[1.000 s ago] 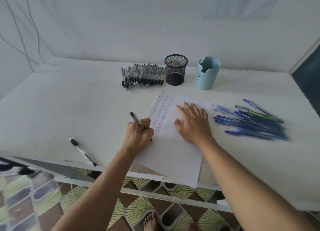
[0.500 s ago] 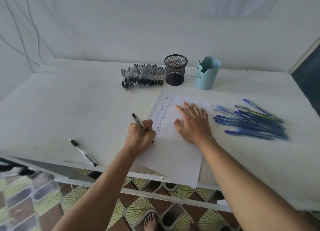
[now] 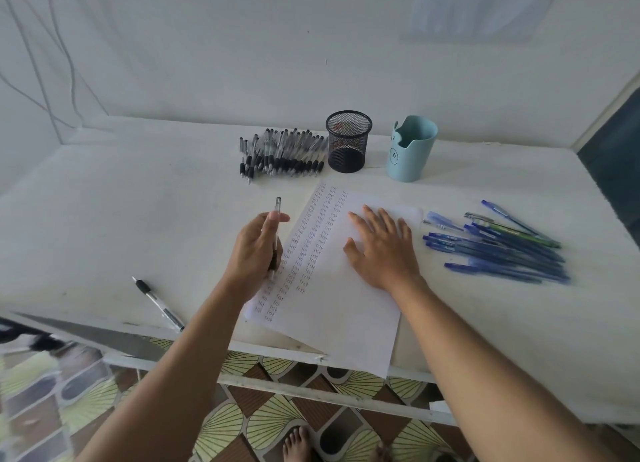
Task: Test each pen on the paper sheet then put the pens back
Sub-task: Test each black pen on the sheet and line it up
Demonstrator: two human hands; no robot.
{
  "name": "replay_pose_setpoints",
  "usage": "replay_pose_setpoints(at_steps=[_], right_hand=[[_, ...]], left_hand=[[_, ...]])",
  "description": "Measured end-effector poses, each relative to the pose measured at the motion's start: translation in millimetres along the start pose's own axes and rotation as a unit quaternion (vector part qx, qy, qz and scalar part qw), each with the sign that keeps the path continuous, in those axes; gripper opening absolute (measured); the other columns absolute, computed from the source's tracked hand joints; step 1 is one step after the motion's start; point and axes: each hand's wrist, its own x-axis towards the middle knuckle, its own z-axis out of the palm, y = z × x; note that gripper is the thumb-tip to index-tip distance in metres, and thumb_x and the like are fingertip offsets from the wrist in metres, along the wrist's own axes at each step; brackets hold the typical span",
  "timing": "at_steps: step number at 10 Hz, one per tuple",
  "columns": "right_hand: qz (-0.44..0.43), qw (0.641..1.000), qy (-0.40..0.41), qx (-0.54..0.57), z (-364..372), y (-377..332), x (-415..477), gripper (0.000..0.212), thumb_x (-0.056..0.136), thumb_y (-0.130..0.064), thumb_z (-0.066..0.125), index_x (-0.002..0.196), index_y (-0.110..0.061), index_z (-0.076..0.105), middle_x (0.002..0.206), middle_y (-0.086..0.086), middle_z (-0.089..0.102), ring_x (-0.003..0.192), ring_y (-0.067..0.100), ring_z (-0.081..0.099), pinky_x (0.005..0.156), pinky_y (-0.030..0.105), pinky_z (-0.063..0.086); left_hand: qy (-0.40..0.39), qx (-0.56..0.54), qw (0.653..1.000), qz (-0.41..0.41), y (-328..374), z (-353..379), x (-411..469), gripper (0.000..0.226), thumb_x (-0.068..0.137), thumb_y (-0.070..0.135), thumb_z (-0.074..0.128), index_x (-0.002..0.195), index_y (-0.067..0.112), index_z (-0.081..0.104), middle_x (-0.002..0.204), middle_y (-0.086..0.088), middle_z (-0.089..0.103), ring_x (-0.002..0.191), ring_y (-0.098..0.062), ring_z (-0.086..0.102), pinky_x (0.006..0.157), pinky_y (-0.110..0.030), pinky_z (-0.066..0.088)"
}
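Note:
A white paper sheet (image 3: 332,299) lies tilted on the table, its left part filled with columns of small written words. My left hand (image 3: 256,250) grips a black-and-clear pen (image 3: 277,207) nearly upright at the sheet's left edge, tip pointing down. My right hand (image 3: 381,247) lies flat with spread fingers on the sheet. A row of black pens (image 3: 284,155) lies at the back. Several blue pens (image 3: 498,247) lie in a heap to the right of the sheet.
A black mesh cup (image 3: 348,141) and a light blue cup (image 3: 412,148) stand behind the sheet. One single black pen (image 3: 157,304) lies near the table's front edge (image 3: 104,337) at the left. The sheet's near corner hangs over that edge.
My left hand has lifted from its writing pose and turned, so the pen now stands more upright and higher. My right hand has stayed flat on the sheet.

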Motion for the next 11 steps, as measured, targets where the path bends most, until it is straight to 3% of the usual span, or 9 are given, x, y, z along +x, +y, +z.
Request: replay_pose_setpoints(at_steps=[1,2,3,4,5,6,8,10,11], right_hand=[[0.000,1.000,0.001,0.001,-0.6,-0.7,-0.1,0.085,0.079,-0.059,0.002,0.156,-0.032,0.025,0.166,-0.003,0.017,0.153,0.023,0.011,0.122,0.050,0.005],[0.002,1.000,-0.004,0.002,-0.9,-0.7,-0.4,0.085,0.078,-0.059,0.001,0.157,-0.033,0.024,0.167,-0.003,0.015,0.154,0.022,0.009,0.122,0.050,0.004],[0.003,1.000,-0.005,-0.002,-0.9,-0.9,0.2,0.086,0.078,-0.059,0.001,0.156,-0.033,0.023,0.167,-0.003,0.015,0.154,0.022,0.009,0.123,0.050,0.003],[0.003,1.000,-0.006,-0.002,-1.2,-0.9,0.6,0.085,0.079,-0.060,0.000,0.157,-0.034,0.022,0.167,-0.004,0.013,0.154,0.021,0.008,0.123,0.050,0.003],[0.002,1.000,-0.007,-0.005,-1.1,0.2,-0.2,0.084,0.079,-0.060,-0.001,0.157,-0.035,0.020,0.167,-0.005,0.012,0.154,0.021,0.007,0.123,0.050,0.003],[0.002,1.000,-0.007,-0.003,-2.0,-0.5,-0.1,0.086,0.078,-0.060,-0.002,0.157,-0.035,0.020,0.167,-0.006,0.011,0.154,0.020,0.006,0.123,0.050,0.003],[0.001,1.000,-0.002,0.001,-1.9,-0.3,0.2,0.085,0.079,-0.059,0.000,0.157,-0.035,0.023,0.167,-0.006,0.013,0.154,0.020,0.008,0.123,0.050,0.003],[0.000,1.000,0.006,0.008,-0.7,0.1,-0.6,0.082,0.081,-0.059,0.002,0.156,-0.035,0.025,0.166,-0.005,0.016,0.154,0.020,0.010,0.123,0.049,0.003],[0.000,1.000,0.007,0.009,-0.8,0.3,-0.9,0.082,0.081,-0.058,0.003,0.156,-0.034,0.026,0.166,-0.005,0.016,0.154,0.021,0.010,0.123,0.049,0.003]], left_hand=[[0.010,0.017,1.000,-0.016,2.6,-5.5,7.7,0.031,0.105,0.036,0.045,0.109,0.013,0.067,0.049,-0.002,0.048,0.041,-0.015,0.041,0.044,-0.026,0.037],[0.014,0.036,0.999,-0.010,7.3,-8.3,17.1,0.030,0.103,0.033,0.050,0.118,0.013,0.068,0.053,-0.005,0.055,0.042,-0.015,0.047,0.045,-0.027,0.043],[0.022,0.055,0.998,-0.018,8.0,-11.0,41.4,0.037,0.104,0.029,0.050,0.139,0.019,0.056,0.081,-0.012,0.065,0.059,-0.023,0.062,0.055,-0.032,0.051],[0.043,0.156,0.985,-0.052,5.5,-12.8,76.8,0.051,0.098,0.014,0.041,0.148,0.023,0.046,0.141,-0.027,0.049,0.120,-0.048,0.053,0.096,-0.055,0.048],[0.120,0.220,0.968,-0.034,19.6,-8.8,100.5,0.058,0.092,0.005,0.034,0.147,0.017,0.047,0.144,-0.020,0.047,0.129,-0.033,0.048,0.111,-0.044,0.038],[0.190,0.263,0.946,-0.006,30.4,-9.3,125.9,0.053,0.085,-0.002,0.041,0.134,0.006,0.061,0.133,-0.020,0.058,0.124,-0.031,0.051,0.106,-0.033,0.040],[0.250,0.285,0.925,-0.030,28.9,-17.6,167.8,0.044,0.082,-0.010,0.046,0.121,-0.005,0.064,0.126,-0.025,0.061,0.121,-0.036,0.052,0.102,-0.034,0.036],[0.187,0.336,0.923,0.012,28.3,-11.5,168.2,0.035,0.083,-0.007,0.045,0.082,0.013,0.073,0.082,-0.020,0.065,0.084,-0.034,0.057,0.080,-0.039,0.051],[0.173,0.345,0.923,0.021,30.3,-13.6,161.6,0.031,0.084,-0.002,0.046,0.081,0.023,0.065,0.077,-0.015,0.057,0.080,-0.032,0.050,0.072,-0.031,0.038]])
